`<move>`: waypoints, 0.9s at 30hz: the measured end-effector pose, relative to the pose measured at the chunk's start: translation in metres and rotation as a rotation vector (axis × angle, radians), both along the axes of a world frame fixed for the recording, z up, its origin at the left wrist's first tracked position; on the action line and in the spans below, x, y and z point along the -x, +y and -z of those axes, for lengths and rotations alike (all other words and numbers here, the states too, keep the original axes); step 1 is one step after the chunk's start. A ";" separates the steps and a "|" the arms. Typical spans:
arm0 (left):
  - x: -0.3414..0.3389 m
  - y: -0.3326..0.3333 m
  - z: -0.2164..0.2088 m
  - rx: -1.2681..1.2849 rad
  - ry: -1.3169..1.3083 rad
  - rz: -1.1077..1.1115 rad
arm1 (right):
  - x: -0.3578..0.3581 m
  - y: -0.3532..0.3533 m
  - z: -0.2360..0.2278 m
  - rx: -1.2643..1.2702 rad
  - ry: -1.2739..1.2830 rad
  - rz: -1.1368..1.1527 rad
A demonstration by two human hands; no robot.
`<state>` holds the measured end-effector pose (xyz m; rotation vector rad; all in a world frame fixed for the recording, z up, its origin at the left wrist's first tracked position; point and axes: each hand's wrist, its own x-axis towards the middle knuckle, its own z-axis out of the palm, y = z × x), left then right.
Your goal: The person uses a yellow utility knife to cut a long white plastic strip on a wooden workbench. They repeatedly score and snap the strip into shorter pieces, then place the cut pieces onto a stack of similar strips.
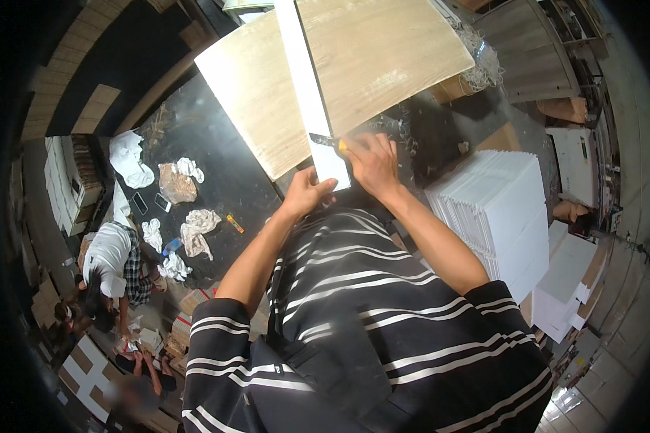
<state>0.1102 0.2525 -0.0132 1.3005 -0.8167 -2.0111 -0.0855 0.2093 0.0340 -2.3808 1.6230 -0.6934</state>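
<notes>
A long white strip (303, 79) lies across a pale wood-grain board (390, 54), and its near end sticks out past the board's edge toward me. My left hand (310, 189) grips that near end, thumb on top and fingers curled beneath. In my right hand (372, 160) is a scraper (321, 140) with a dark blade and a yellow handle. Its blade rests against the white face, a short way beyond my left thumb. The fingers of my right hand hide most of the handle.
Right of me stands a tall stack of white panels (491, 209). On the dark table (227, 162) to the left lie crumpled rags (200, 231), two phones (139, 203) and a yellow cutter (235, 224). Co-workers (112, 252) are at the lower left.
</notes>
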 end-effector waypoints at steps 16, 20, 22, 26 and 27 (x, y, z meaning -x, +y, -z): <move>-0.010 0.017 -0.007 0.023 -0.023 -0.051 | -0.060 -0.101 0.018 -0.004 -0.011 0.199; -0.019 0.032 -0.006 0.061 -0.023 -0.057 | -0.081 -0.147 0.023 -0.070 -0.032 0.239; -0.024 0.042 -0.006 0.048 -0.051 -0.055 | -0.089 -0.167 0.024 -0.067 -0.031 0.250; -0.037 0.062 -0.006 0.043 -0.104 -0.088 | -0.105 -0.207 0.023 -0.126 0.001 0.284; -0.041 0.069 -0.007 0.036 -0.098 -0.086 | -0.109 -0.217 0.023 -0.132 0.016 0.296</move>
